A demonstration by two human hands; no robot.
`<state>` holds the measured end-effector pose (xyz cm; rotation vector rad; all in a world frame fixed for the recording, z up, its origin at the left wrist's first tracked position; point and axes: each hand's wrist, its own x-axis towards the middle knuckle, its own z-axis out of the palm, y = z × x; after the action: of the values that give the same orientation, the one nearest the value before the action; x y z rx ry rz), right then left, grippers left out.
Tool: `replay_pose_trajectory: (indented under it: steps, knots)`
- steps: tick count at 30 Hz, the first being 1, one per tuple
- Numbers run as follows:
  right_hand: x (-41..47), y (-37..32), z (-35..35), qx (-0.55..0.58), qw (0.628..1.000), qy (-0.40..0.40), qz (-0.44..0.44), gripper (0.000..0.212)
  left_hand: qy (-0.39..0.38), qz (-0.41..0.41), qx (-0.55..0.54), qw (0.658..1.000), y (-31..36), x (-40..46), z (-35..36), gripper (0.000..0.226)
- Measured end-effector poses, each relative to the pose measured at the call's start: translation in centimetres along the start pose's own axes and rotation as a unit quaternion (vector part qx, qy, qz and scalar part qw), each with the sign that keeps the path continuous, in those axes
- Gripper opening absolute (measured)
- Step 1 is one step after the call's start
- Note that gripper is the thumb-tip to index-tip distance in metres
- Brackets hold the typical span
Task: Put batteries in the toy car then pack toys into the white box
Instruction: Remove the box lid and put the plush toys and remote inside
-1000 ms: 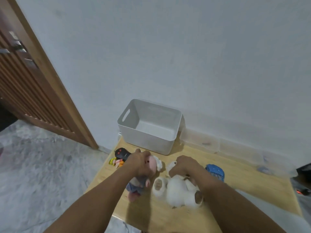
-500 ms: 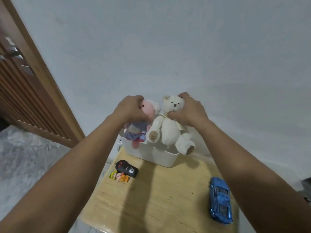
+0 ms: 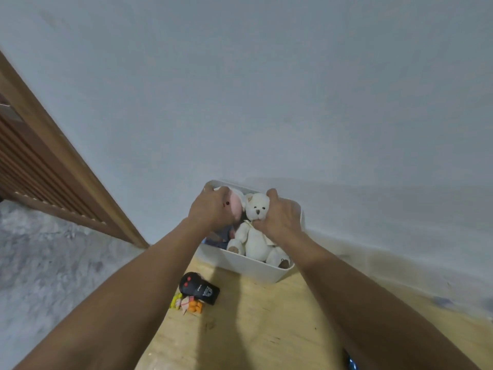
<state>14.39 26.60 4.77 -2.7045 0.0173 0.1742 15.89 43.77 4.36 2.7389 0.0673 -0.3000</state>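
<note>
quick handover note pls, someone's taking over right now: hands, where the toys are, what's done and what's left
Left hand: grips the pink plush doll, lowered into the white box.
Right hand: grips the white teddy bear, also down in the box.
On the wooden table: black remote, small colourful toys beside it, and the blue toy car at the bottom edge, mostly out of view.
Done: both plush toys are in the box, not yet released.
Left: let go, then pack the remote, small toys and car. Whether the car has its batteries cannot be told.
</note>
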Motion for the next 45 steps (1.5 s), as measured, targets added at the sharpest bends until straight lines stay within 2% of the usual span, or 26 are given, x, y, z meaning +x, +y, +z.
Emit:
replay_pose_trajectory:
  steps: [12, 19, 21, 24, 28, 32, 36, 38, 41, 45]
  knots:
    - [1.4, 1.4, 4.5, 0.002, 0.992, -0.095, 0.088, 0.068, -0.126, -0.068, -0.001, 0.99, -0.6, 2.7, 4.4, 0.058]
    - [1.2, 1.3, 3.7, -0.088, 0.992, -0.07, 0.056, 0.072, -0.135, -0.07, -0.002, 0.988, -0.4, 2.6, 4.1, 0.056]
    - [1.0, 0.8, 3.0, -0.106, 0.993, -0.046, 0.03, 0.065, -0.121, -0.069, 0.005, 0.99, -0.3, 1.8, 3.3, 0.059]
    - [0.7, -0.6, 1.3, -0.113, 0.993, -0.036, 0.002, 0.045, -0.073, -0.052, 0.002, 0.996, -0.9, 1.1, 2.4, 0.053]
    - [-0.6, -3.2, -1.0, -0.075, 0.996, -0.046, -0.016, 0.041, 0.063, -0.028, -0.053, 0.996, -1.2, -1.2, 0.5, 0.051]
    - [-3.0, -5.9, -2.0, -0.001, 0.997, -0.058, -0.041, 0.043, 0.23, -0.002, -0.139, 0.963, -2.6, -4.6, -0.7, 0.036]
    - [-5.3, -7.7, -0.8, 0.036, 0.995, -0.044, -0.087, 0.021, 0.335, -0.019, -0.141, 0.931, -5.3, -8.3, 0.1, 0.028]
    - [-6.6, -8.5, 0.0, 0.055, 0.99, -0.054, -0.118, 0.017, 0.383, -0.037, -0.132, 0.914, -6.7, -10.3, 1.3, 0.024]
    - [-8.0, -8.9, 2.2, 0.06, 0.981, -0.074, -0.166, 0.015, 0.398, -0.09, -0.131, 0.904, -8.5, -13.3, 3.9, 0.024]
    - [-9.0, -7.8, 6.4, 0.057, 0.974, -0.136, -0.173, 0.019, 0.31, -0.147, -0.152, 0.927, -9.6, -16.7, 8.4, 0.033]
